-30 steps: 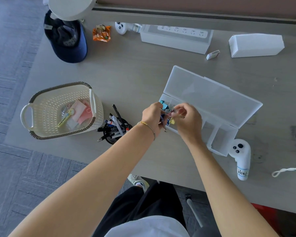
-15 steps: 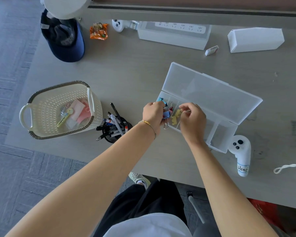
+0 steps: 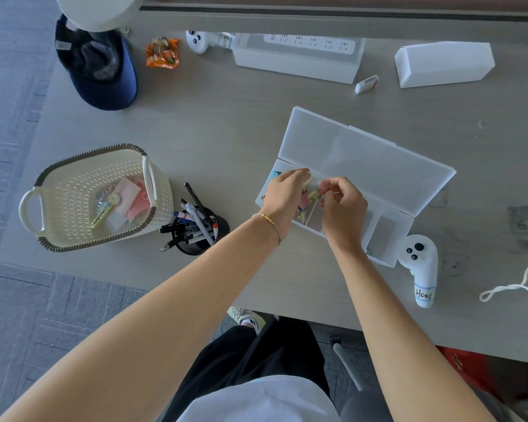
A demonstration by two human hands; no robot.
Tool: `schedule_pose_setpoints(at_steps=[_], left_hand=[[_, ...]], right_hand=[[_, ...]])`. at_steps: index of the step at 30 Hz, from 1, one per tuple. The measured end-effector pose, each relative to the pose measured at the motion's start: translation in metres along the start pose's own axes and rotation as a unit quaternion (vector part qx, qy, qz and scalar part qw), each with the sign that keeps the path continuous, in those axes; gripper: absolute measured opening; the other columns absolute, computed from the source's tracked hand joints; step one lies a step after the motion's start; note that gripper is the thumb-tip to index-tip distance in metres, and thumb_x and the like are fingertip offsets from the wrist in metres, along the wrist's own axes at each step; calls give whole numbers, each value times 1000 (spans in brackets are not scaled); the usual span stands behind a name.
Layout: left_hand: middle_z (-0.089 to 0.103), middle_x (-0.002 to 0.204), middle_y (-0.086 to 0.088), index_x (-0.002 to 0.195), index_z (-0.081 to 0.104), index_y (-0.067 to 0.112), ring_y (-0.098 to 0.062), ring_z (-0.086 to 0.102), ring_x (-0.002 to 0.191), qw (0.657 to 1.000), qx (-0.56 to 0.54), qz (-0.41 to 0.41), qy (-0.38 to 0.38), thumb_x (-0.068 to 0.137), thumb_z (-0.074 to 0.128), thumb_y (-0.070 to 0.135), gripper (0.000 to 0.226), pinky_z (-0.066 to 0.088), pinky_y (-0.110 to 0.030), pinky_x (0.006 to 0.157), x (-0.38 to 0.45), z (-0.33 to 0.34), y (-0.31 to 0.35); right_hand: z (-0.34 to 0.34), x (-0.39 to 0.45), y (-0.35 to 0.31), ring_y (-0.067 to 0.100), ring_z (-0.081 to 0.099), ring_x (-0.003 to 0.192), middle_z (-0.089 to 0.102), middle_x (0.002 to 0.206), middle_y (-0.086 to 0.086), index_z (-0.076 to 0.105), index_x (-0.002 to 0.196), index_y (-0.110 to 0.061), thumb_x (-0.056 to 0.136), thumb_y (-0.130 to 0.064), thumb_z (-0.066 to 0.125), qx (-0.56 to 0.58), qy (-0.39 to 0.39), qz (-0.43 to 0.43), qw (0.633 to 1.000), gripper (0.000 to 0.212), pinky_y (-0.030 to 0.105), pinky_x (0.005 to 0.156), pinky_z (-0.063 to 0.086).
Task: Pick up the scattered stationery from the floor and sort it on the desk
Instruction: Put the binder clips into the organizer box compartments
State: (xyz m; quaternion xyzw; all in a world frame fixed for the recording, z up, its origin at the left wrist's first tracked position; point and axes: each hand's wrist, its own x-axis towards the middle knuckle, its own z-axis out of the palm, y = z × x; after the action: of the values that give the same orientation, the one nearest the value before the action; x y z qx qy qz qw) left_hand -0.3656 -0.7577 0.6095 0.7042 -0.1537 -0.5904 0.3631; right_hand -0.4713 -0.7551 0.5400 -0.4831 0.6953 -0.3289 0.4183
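— Over the left end of a clear plastic organizer box [image 3: 360, 166], lid folded back flat on the grey desk [image 3: 226, 123], both of a person's hands meet. What do the fingers hold?

— A small bunch of coloured binder clips [image 3: 310, 202], pink and yellow among them, sits between the two hands, above the box's leftmost compartments. The left hand [image 3: 284, 196], a gold bracelet at its wrist, curls its fingers around the clips from the left side. The right hand [image 3: 343, 205] pinches at the same bunch from the right, thumb and fingertips drawn together. Wire handles hang down from the bunch toward the box floor.

— Are other clips already in the box?

— A blue one [image 3: 277, 174] shows at the far left corner, just beyond the left hand's knuckles. How many lie under the hands cannot be told.

— And the rest of the stationery?

— A black mesh cup [image 3: 200, 236] of pens stands left of the box, just beside a cream woven basket [image 3: 83, 175] holding sticky notes and small items. A white eraser [image 3: 366, 84] lies far back on the desk, near a power strip [image 3: 310, 42]. A white controller [image 3: 419, 263] rests at the box's right end.
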Motion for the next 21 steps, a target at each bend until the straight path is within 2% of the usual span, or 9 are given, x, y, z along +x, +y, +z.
schedule_pose_setpoints(at_steps=[2,5,8,10,12,14,17,21], left_hand=[[57,72,-8,96,65,14,-5,51,50,999,32,22,-7,94,50,10,16,41,-20,56,-2,0,-1],[59,56,11,112,68,13,4,54,49,997,70,34,16,91,49,5,29,45,-11,54,-2,1,-4],[62,54,16,103,70,19,-9,58,65,988,141,39,55,89,50,10,27,45,-20,60,-1,-1,-6],[66,70,14,96,70,24,-17,60,78,973,215,53,71,89,49,16,24,47,-24,65,-2,-3,-8],[67,89,6,104,70,25,-22,60,88,941,324,69,66,91,48,23,25,50,-28,74,-3,-7,-10],[68,104,2,111,70,24,-25,60,97,906,411,92,53,93,48,29,28,52,-33,86,-5,-9,-13],[68,116,0,117,68,21,-27,58,107,879,458,126,45,96,46,29,32,50,-36,89,-5,-11,-19],[70,116,-1,115,69,19,-27,60,107,867,474,150,19,96,48,28,30,51,-37,86,-4,-12,-27]], right_hand=[[-1,0,0,17,68,77,69,79,-9,67,85,-23,76,-1,41,3,-1,3,1000,35,43,77,56],[-2,-1,-2,15,67,77,69,79,-7,67,85,-22,76,0,42,11,-4,0,1000,34,39,76,55],[-4,-4,-6,11,64,75,69,80,-6,67,86,-20,74,-5,47,2,-10,-22,1000,28,35,74,54],[-5,-5,-6,8,61,72,68,83,-7,67,87,-20,73,-18,50,-12,-19,-49,999,22,31,70,52],[-5,-4,-4,8,60,71,66,85,-7,67,86,-21,70,-33,48,-38,-25,-81,996,28,27,66,48],[-5,-2,-2,9,59,71,66,86,-7,68,87,-22,69,-38,46,-64,-33,-99,992,32,29,66,46],[-5,-1,-3,13,59,72,67,82,-7,68,86,-20,71,-32,47,-82,-32,-110,990,29,30,66,44],[-8,1,-4,20,62,71,67,73,-6,69,86,-18,74,-12,56,-128,-31,-97,987,20,29,61,42]])
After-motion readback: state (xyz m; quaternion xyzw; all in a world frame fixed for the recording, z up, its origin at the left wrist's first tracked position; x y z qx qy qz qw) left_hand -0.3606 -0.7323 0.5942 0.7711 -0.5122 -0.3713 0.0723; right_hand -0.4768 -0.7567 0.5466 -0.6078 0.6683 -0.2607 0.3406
